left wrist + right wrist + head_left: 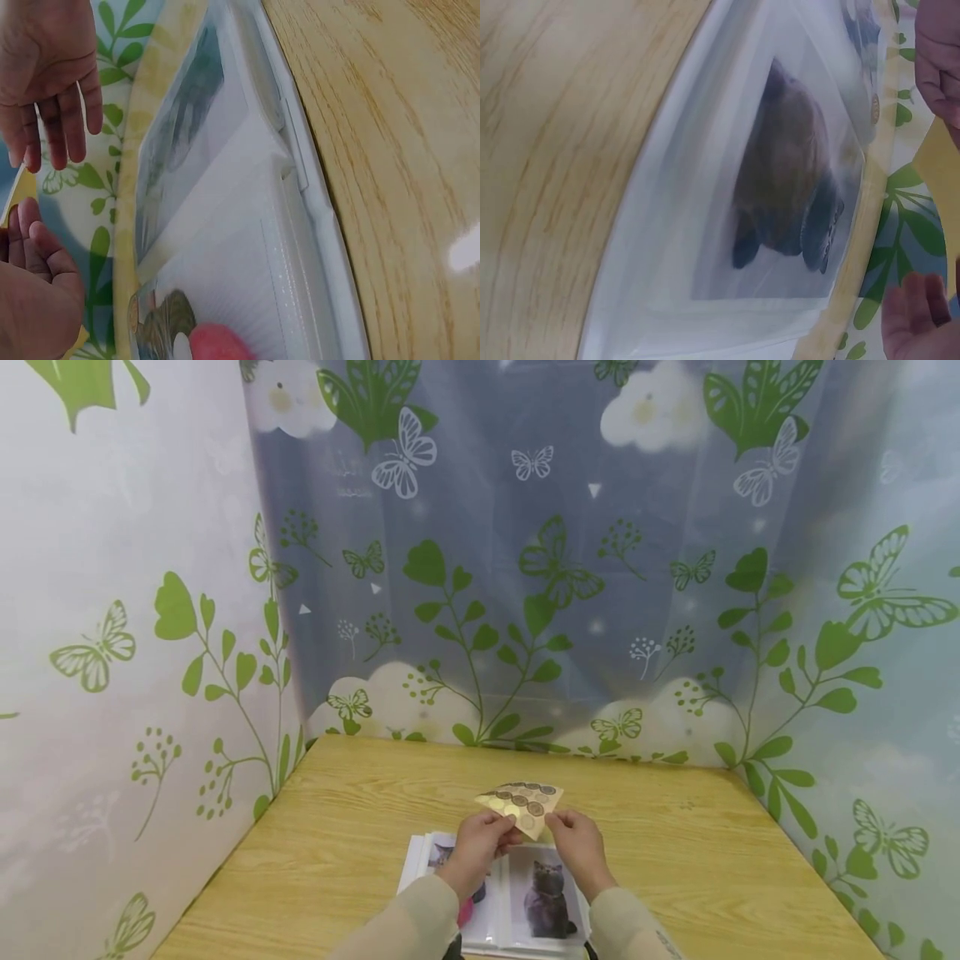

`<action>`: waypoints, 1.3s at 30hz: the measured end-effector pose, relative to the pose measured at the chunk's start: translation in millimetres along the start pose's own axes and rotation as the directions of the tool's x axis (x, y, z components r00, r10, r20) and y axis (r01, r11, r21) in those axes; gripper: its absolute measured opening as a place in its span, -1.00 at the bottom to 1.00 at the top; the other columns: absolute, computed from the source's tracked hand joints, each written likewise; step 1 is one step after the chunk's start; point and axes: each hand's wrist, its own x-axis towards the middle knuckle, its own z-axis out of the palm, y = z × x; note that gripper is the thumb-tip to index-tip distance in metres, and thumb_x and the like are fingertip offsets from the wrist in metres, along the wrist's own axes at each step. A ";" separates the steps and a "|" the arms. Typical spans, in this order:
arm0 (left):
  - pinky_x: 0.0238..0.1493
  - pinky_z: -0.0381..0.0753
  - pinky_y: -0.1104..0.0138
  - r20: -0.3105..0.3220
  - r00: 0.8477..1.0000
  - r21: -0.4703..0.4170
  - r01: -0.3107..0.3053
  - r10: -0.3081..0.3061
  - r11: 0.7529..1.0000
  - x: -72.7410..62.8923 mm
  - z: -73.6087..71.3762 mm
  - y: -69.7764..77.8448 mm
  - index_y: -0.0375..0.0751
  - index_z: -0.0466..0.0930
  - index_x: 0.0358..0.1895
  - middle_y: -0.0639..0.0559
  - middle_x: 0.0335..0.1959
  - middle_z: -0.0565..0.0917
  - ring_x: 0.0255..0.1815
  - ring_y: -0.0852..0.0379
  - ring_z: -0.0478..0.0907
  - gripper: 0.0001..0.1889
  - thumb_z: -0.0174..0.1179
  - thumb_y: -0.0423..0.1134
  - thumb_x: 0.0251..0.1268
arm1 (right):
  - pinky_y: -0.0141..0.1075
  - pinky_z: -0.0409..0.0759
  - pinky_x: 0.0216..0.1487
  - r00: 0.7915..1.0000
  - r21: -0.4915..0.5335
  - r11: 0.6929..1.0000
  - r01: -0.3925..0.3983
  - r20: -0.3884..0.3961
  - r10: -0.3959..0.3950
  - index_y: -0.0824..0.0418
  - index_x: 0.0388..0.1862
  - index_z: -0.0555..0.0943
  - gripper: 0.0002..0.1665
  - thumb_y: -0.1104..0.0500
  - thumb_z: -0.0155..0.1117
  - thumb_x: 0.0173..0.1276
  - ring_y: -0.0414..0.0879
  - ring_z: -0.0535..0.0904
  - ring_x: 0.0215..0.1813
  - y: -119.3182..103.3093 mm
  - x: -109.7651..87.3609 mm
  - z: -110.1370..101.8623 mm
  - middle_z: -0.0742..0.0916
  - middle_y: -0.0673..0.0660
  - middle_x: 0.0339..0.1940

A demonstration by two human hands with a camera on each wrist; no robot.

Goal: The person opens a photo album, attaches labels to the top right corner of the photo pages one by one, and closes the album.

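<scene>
A yellowish sheet of round stickers (534, 802), printed with dark and pale circles, is held up above an album. My left hand (483, 845) pinches its lower left edge between thumb and fingers. At the lower right corner, my right hand (581, 846) grips the same sheet. Below them lies an open photo album (498, 910) with clear pockets. Its right page shows a grey cat picture (549, 902); the left page, partly covered by my left hand and sleeve, has a cat picture with a pink shape (217, 343). Only a sliver of the sheet (939, 180) appears in the right wrist view.
The album rests on a wood-grain table (360, 810) near its front side. Patterned curtains (480, 568) with green leaves and butterflies enclose the back, left and right of the table.
</scene>
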 end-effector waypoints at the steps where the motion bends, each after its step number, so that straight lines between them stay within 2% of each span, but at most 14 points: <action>1: -0.17 0.70 0.24 -0.011 1.000 -0.004 0.000 0.000 1.000 -0.1 -0.1 0.4 -0.39 0.61 -0.27 -0.06 -0.44 0.72 -0.42 0.18 0.64 -0.82 0.20 -0.29 0.39 | 0.04 0.58 0.03 1.000 -0.008 1.000 0.010 -0.013 -0.010 0.37 -0.06 0.67 -0.67 0.12 0.18 0.46 0.16 0.61 0.01 0.1 -0.4 0.6 0.72 0.30 -0.04; 4: -0.24 0.68 0.29 -0.046 0.999 -0.011 0.003 -0.004 1.000 -0.2 -0.6 1.8 -0.39 0.60 -0.28 -0.05 -0.45 0.72 -0.44 0.19 0.63 -0.84 0.20 -0.31 0.39 | 0.05 0.62 0.02 0.995 -0.052 0.996 0.073 -0.061 -0.076 0.38 0.05 0.64 -0.65 0.15 0.21 0.43 0.20 0.63 0.04 -1.2 -2.2 3.4 0.71 0.32 0.02; 6: -0.28 0.67 0.33 -0.064 0.998 -0.013 0.000 0.000 1.000 -0.6 -0.8 3.3 -0.39 0.59 -0.29 -0.07 -0.45 0.73 -0.45 0.19 0.63 -0.84 0.21 -0.32 0.38 | 0.07 0.61 0.01 0.985 -0.106 0.984 0.143 -0.082 -0.152 0.38 0.08 0.63 -0.64 0.18 0.23 0.42 0.23 0.62 0.05 -3.2 -4.0 5.7 0.69 0.33 0.04; 9: -0.29 0.65 0.32 -0.079 0.997 -0.007 0.002 -0.003 1.000 -1.0 -0.9 4.1 -0.37 0.59 -0.31 -0.09 -0.43 0.74 -0.46 0.18 0.62 -0.84 0.21 -0.30 0.38 | 0.10 0.58 0.06 0.956 -0.221 0.940 0.259 -0.081 -0.283 0.33 0.06 0.66 -0.66 0.18 0.28 0.38 0.22 0.62 0.05 -5.8 -6.4 11.1 0.68 0.29 0.03; 12: -0.27 0.61 0.26 -0.088 0.996 0.007 0.018 -0.018 1.000 -1.2 -0.9 3.7 -0.33 0.61 -0.31 -0.08 -0.42 0.75 -0.46 0.16 0.61 -0.82 0.23 -0.26 0.38 | 0.06 0.60 0.04 0.924 -0.322 0.881 0.345 -0.047 -0.379 0.27 -0.06 0.72 -0.75 0.15 0.33 0.37 0.16 0.64 0.01 -6.9 -8.9 17.5 0.70 0.20 -0.04; 15: -0.25 0.60 0.22 -0.093 0.995 0.017 0.030 -0.028 0.999 -0.6 -0.6 2.5 -0.30 0.64 -0.30 -0.05 -0.42 0.76 -0.46 0.14 0.62 -0.82 0.25 -0.22 0.38 | 0.00 0.63 -0.05 0.909 -0.371 0.848 0.378 -0.023 -0.415 0.20 -0.17 0.75 -0.82 0.13 0.36 0.35 0.08 0.65 -0.07 -8.0 -11.6 22.5 0.71 0.12 -0.13; 17: -0.22 0.63 0.21 -0.080 0.997 0.009 0.011 -0.011 1.000 -0.2 -0.1 1.9 -0.33 0.63 -0.29 -0.05 -0.41 0.76 -0.44 0.14 0.64 -0.82 0.24 -0.24 0.38 | -0.02 0.63 -0.10 0.904 -0.390 0.836 0.385 -0.024 -0.427 0.19 -0.21 0.75 -0.84 0.13 0.38 0.33 0.05 0.65 -0.11 -8.8 -13.4 24.7 0.71 0.10 -0.17; 22: -0.18 0.68 0.24 -0.046 0.999 -0.020 -0.013 0.012 1.000 -0.8 1.6 1.3 -0.38 0.61 -0.27 -0.03 -0.40 0.75 -0.39 0.17 0.68 -0.84 0.21 -0.30 0.38 | -0.02 0.62 -0.15 0.907 -0.414 0.835 0.362 -0.049 -0.418 0.20 -0.20 0.77 -0.81 0.12 0.40 0.30 0.05 0.65 -0.15 -12.0 -17.6 26.8 0.72 0.08 -0.22; 29: -0.08 0.68 0.14 -0.008 1.000 -0.028 -0.027 0.027 0.999 -1.5 2.3 -1.6 -0.43 0.62 -0.20 -0.09 -0.35 0.75 -0.31 0.09 0.71 -0.81 0.18 -0.30 0.40 | -0.04 0.63 -0.18 0.938 -0.422 0.858 0.293 -0.049 -0.344 0.16 -0.15 0.78 -0.76 0.06 0.39 0.31 0.02 0.67 -0.17 -12.2 -17.4 27.4 0.76 0.08 -0.21; 33: -0.06 0.67 0.13 -0.001 1.000 -0.043 -0.022 0.022 0.999 -1.6 2.4 -4.0 -0.44 0.64 -0.17 -0.15 -0.29 0.76 -0.29 0.09 0.71 -0.80 0.17 -0.31 0.40 | -0.11 0.62 -0.28 0.940 -0.421 0.861 0.285 -0.053 -0.337 0.15 -0.15 0.79 -0.74 0.03 0.39 0.31 -0.05 0.66 -0.27 -10.8 -16.4 28.1 0.78 0.06 -0.25; 39: -0.08 0.68 0.19 -0.001 1.000 -0.050 0.003 -0.004 0.999 -1.6 2.8 -4.6 -0.40 0.66 -0.19 -0.15 -0.28 0.77 -0.29 0.11 0.72 -0.79 0.15 -0.27 0.42 | -0.13 0.60 -0.32 0.954 -0.373 0.891 0.257 -0.047 -0.295 0.14 -0.19 0.79 -0.74 0.00 0.39 0.31 -0.08 0.66 -0.31 -11.3 -15.9 28.4 0.78 0.03 -0.32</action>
